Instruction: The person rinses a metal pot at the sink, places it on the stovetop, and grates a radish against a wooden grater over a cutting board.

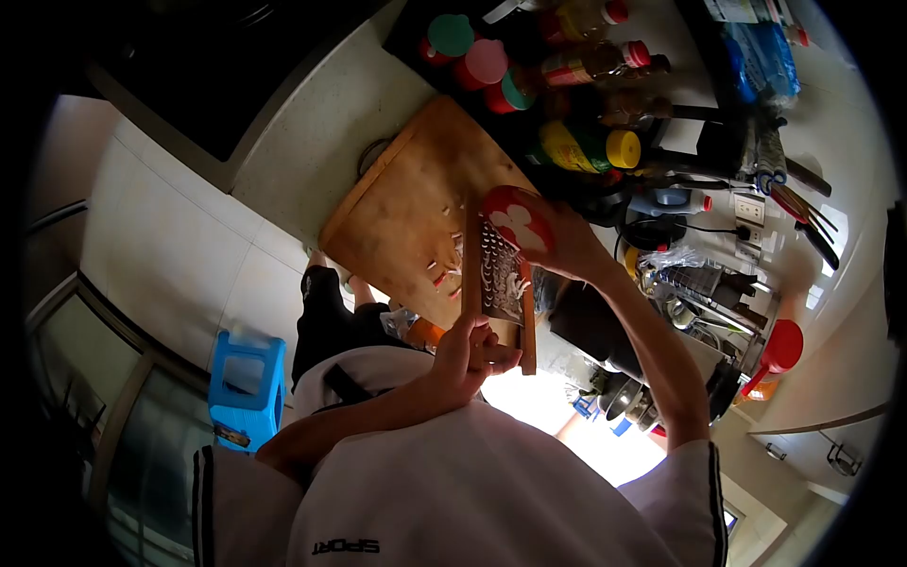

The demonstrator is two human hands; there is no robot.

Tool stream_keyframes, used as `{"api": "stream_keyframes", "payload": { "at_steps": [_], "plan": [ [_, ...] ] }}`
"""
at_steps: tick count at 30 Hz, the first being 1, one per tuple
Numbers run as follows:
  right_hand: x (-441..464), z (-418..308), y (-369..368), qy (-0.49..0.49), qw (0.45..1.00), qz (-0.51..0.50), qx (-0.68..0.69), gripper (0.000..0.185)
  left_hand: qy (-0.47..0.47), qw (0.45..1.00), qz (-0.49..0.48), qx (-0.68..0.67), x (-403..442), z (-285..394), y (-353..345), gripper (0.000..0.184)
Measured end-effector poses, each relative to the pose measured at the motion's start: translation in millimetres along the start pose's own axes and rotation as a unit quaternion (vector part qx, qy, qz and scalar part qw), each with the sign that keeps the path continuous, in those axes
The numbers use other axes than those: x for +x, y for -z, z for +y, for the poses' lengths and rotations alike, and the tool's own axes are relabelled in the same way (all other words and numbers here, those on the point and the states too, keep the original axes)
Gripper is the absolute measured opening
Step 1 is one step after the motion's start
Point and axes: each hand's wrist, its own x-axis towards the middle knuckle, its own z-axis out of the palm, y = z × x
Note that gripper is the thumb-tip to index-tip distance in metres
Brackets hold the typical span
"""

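Two hands work a wood-framed grater (497, 274) above a cutting board (402, 213) on a kitchen bench (300, 142). The left hand (461, 357) closes around the frame's near end, a grip that likely steadies it against pushing. The right hand (564, 244) grips a rounded red-and-white piece (520, 219) at the far end, its fingertips partly hidden; whether the piece presses on the metal cannot be told. Pale shreds (510, 295) cling to the grater, while small scraps (440, 277) lie on the board, which probably serves to catch them. Open room lies over the board's left part and the bench beside it, toward the stove (184, 80). The board's near edge reaches the person's body; bottles, among them a yellow-capped one (578, 147), crowd its far side.
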Motion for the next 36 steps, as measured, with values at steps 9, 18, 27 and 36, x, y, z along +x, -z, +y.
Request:
{"api": "stream_keyframes", "payload": {
  "at_steps": [9,18,27,36],
  "plan": [
    [-76,-35,26,0.084,0.996,0.005,0.004,0.073,-0.022,0.999,-0.013,0.019,0,3,4,0.018],
    [-30,-5,-20,0.058,0.984,0.142,-0.086,0.064,-0.036,0.999,-0.016,0.031,1,0,10,0.016],
    [-51,-17,-13,0.04,0.992,0.102,-0.064,0.061,-0.051,0.997,-0.03,0.04,-4,-2,10,0.02],
    [-31,-13,-31,0.034,0.987,0.155,0.002,0.063,-0.058,0.996,-0.054,0.046,-2,0,19,0.016]
  ]
}}
